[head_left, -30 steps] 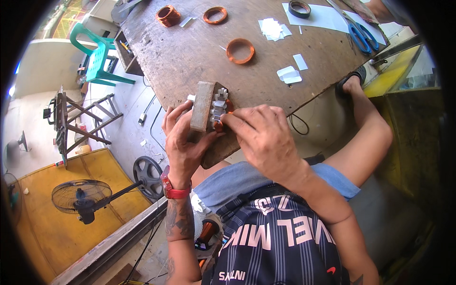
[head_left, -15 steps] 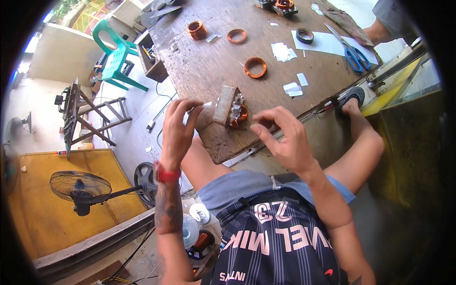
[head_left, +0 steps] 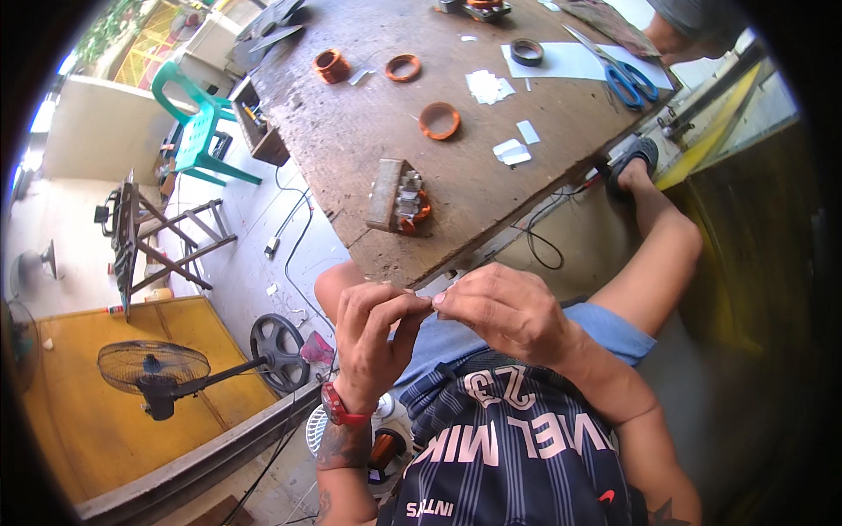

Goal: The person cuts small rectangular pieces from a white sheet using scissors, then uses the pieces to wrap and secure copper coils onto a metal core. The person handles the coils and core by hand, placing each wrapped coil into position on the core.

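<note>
Above my lap, just off the table's near corner, my left hand (head_left: 375, 329) and my right hand (head_left: 507, 309) meet with fingertips pinched together. Whatever lies between them is too small and covered to name. Beyond them on the wooden table (head_left: 351, 131) sits a slotted metal stator core (head_left: 409, 200) with orange copper winding, resting against a wooden block (head_left: 383, 195). Neither hand touches it. Farther off lie copper wire coils: a ring (head_left: 439, 121), a thinner ring (head_left: 403, 67) and a taller coil (head_left: 331, 66). White paper slips (head_left: 513, 152) lie right of the rings.
Blue-handled scissors (head_left: 630, 83) and a black tape roll (head_left: 526, 53) lie on a white sheet (head_left: 570, 63) at the far right. More slips (head_left: 488, 86) are piled nearby. Another person's arm (head_left: 671, 39) shows top right. A fan (head_left: 153, 364) and green chair (head_left: 200, 127) stand left.
Both hands have drawn back from beside the stator core and come together over my lap. The white slip seen at my left fingertips is no longer distinguishable. The view has shifted slightly.
</note>
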The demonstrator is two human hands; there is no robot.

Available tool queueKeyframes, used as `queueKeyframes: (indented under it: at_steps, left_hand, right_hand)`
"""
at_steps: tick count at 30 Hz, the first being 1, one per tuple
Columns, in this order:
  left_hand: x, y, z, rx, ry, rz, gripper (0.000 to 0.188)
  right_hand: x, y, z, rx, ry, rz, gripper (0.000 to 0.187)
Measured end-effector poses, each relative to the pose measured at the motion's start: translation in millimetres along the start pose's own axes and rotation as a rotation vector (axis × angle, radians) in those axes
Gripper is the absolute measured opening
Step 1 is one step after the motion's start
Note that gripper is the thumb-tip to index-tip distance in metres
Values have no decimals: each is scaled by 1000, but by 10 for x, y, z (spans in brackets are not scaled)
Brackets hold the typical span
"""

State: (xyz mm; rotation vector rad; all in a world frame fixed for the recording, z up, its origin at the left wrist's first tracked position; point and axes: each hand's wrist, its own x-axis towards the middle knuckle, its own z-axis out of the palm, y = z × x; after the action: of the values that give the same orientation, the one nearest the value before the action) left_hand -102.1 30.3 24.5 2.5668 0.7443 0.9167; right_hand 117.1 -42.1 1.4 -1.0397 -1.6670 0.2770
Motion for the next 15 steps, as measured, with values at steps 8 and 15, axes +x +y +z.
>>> queueKeyframes:
  at_steps: [8, 15]
  left_hand:
    - [765, -1173, 46, -210, -12, -175, 19]
    - [1048, -1291, 146, -236, -311, -55, 32]
  right_hand:
    - [260, 611, 71, -174, 164, 348, 29]
    - [432, 696, 367, -327, 83, 306, 20]
